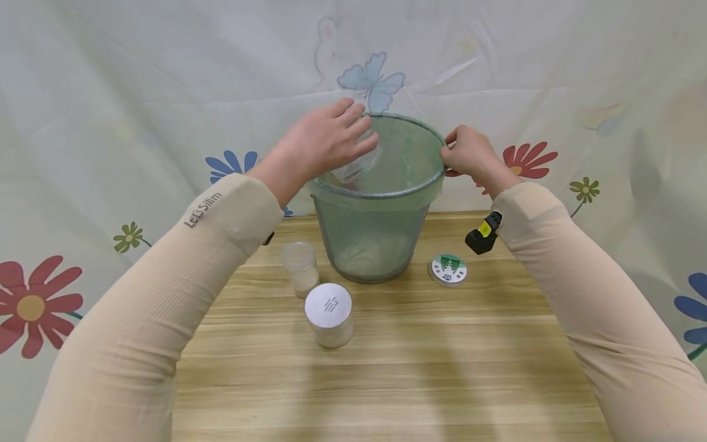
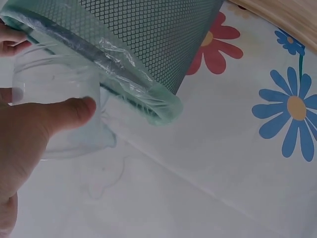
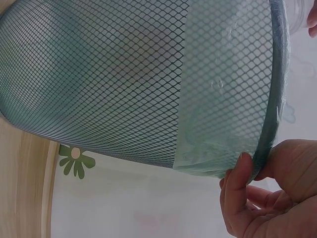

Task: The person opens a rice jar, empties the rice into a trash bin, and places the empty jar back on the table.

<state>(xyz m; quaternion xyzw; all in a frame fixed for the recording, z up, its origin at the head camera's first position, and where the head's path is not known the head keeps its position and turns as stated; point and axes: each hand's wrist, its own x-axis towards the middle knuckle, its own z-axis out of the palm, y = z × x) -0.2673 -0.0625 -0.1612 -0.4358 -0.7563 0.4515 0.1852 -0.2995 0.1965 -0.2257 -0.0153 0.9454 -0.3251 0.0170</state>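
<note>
My left hand (image 1: 330, 138) grips a clear plastic jar (image 2: 54, 84) over the mouth of a mesh trash bin (image 1: 371, 242). In the left wrist view the jar's threaded neck points toward the bin's opening, and the thumb lies along its side. A thin green bag (image 3: 218, 94) lines the bin and folds down over its rim. With thumb and fingers, my right hand (image 1: 472, 153) pinches the bag-covered rim on the right side. Part of the jar is hidden behind the left hand in the head view.
Left of the bin's base stands a lidless clear jar (image 1: 301, 270) with pale contents. In front of it is a white-topped jar (image 1: 329, 313). A round green-and-white lid (image 1: 448, 270) lies on the wooden table (image 1: 386, 380) at the right. A flowered cloth (image 1: 166, 73) hangs behind.
</note>
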